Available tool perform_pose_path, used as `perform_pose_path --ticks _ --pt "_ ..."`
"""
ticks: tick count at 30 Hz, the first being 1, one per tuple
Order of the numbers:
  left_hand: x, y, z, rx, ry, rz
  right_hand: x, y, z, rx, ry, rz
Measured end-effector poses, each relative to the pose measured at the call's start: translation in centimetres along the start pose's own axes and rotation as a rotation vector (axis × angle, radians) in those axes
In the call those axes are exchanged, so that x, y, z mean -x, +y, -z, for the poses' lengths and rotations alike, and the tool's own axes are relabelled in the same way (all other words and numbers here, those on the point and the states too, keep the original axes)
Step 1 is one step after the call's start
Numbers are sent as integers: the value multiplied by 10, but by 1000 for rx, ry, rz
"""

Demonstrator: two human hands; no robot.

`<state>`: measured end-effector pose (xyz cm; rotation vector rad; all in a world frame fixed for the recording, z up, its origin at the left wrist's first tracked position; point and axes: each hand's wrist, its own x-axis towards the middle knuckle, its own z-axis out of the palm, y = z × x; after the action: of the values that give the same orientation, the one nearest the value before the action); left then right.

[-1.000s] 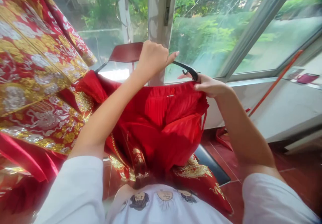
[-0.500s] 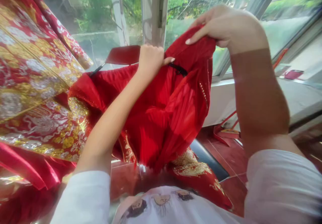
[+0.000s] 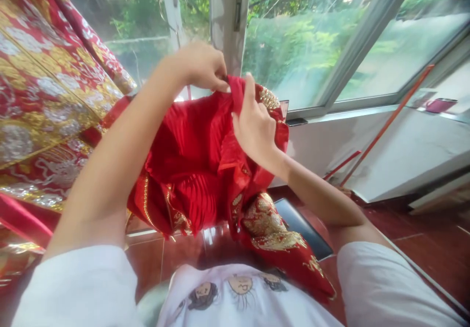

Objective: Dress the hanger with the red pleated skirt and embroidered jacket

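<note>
A red pleated skirt (image 3: 194, 146) with gold embroidery hangs in front of me by the window, its opening facing up. At its far upper edge my left hand (image 3: 203, 67) is closed, thumb and fingers pinching the fabric. My right hand (image 3: 255, 131) lies against the same edge just to the right, its thumb and fingers closed on a fold of cloth with the index finger pointing up. The hands are close together. A gold-embroidered red panel (image 3: 279, 239) drapes down below the skirt. The clip hanger is mostly hidden behind my left hand and the cloth.
A red garment (image 3: 55, 97) with gold and silver patterns hangs at the left. Behind are windows (image 3: 301, 62), with a dark phone (image 3: 296, 122) on the sill. A red pole (image 3: 389, 121) leans at the right near a pink cup (image 3: 440, 105). A black panel (image 3: 304, 226) is low down.
My right hand has come down and left from its raised corner, bringing the skirt's right edge inward. My left hand has shifted slightly left and up and now pinches the edge.
</note>
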<state>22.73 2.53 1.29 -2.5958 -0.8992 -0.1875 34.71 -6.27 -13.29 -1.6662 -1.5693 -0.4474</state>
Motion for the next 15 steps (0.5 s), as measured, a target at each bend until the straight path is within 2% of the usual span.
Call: perform_pose_path --ticks 2,4,7,9,11,15 --pt "0 -1 -4 -47 34 -70 -2 7 6 -152 -16 -23" --pt "-1 -1 -6 56 52 -63 -9 14 16 -360 -53 -62" --pt "-4 -2 -2 167 -1 -20 -34 21 35 -678 -68 -209" --pt "-7 -2 1 181 -27 28 -60 25 48 -790 15 -311" --pt "-9 0 3 206 -55 74 -90 29 59 -817 134 -333" --pt "-13 5 6 300 -113 141 -133 22 81 -852 248 -215"
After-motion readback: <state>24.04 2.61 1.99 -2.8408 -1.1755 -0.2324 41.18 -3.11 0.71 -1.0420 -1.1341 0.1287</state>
